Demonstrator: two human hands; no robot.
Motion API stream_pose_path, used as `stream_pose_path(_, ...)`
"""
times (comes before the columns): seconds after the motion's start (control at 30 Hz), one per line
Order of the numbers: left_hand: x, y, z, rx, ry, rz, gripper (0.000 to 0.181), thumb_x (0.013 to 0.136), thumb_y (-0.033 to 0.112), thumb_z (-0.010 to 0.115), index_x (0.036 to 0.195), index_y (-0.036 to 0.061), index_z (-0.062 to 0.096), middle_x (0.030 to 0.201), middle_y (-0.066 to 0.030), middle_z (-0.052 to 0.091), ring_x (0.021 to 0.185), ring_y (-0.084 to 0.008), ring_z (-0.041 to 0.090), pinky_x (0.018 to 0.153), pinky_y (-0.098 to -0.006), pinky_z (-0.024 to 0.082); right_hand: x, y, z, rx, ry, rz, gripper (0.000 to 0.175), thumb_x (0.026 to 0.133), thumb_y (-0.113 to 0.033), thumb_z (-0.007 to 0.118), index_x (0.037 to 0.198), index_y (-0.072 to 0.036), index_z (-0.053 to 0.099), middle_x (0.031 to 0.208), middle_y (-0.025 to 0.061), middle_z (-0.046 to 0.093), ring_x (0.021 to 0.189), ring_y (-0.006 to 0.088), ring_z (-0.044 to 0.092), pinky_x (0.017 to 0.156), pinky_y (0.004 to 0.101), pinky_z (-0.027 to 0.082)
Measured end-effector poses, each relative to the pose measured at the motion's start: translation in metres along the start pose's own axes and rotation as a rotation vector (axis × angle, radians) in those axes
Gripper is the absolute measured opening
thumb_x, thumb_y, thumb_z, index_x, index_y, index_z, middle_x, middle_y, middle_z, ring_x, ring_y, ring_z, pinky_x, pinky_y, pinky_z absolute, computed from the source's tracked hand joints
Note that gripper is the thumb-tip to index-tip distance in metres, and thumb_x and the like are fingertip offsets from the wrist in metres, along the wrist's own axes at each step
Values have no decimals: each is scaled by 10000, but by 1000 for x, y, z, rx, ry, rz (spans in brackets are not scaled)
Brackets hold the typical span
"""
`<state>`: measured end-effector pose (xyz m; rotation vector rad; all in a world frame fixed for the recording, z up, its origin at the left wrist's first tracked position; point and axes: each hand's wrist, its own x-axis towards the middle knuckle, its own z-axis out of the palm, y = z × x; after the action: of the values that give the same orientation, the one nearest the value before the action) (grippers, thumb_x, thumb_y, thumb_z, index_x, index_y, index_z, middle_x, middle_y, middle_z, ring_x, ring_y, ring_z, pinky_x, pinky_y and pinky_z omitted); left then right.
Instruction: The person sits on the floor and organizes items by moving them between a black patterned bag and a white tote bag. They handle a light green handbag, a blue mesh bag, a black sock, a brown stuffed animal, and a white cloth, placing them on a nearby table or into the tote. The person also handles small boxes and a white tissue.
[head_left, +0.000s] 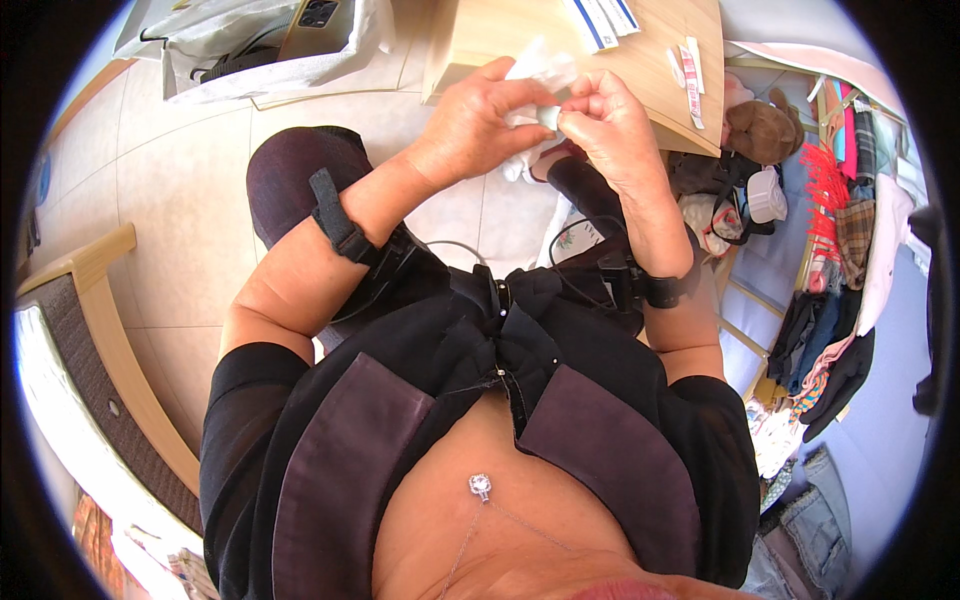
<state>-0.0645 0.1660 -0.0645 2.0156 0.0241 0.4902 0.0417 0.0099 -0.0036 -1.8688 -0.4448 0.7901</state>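
Observation:
Before me, over the edge of a light wooden desk, my two hands meet. My left hand grips white tissue-like material and one side of a small pale, whitish-green piece between thumb and fingers. On the other side of that piece my right hand pinches its edge, with the fingers curled. The white material hangs crumpled behind and below my left fingers. What the small piece is, I cannot tell. Thin opened wrappers, one with pink print, lie on the desk to the right of my hands.
Flat white-and-blue packets lie on the desk. A white bag holding a phone and cables stands at upper left. A chair with a wooden frame is at left. Right of the desk are a brown plush toy and hanging clothes.

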Motion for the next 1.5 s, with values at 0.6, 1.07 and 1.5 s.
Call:
stream_pose_path(0.6,-1,-1,0,-34,35,4,331,728,132,845,1037,109,728,972,-95,648,886,-276,660,751,-357,535,5,5,-5,105,-108,44,261,841,-30,693,1057,-19,546,854,67,660,730,92,606,638,224,486)
stream_pose_path(1.07,-1,-7,5,-53,70,77,276,749,138,797,1017,142,729,921,-98,630,796,-313,661,691,-385,541,3,10,4,155,-66,73,229,842,-30,686,1029,-22,555,850,70,658,720,101,610,639,234,500)
stream_pose_path(1.5,-2,-12,9,-315,-24,-31,242,792,108,797,1026,98,735,1002,-73,674,881,-210,668,797,-317,528,5,16,-7,107,-173,101,155,894,-57,648,1009,-61,545,870,48,666,755,91,622,661,228,487)
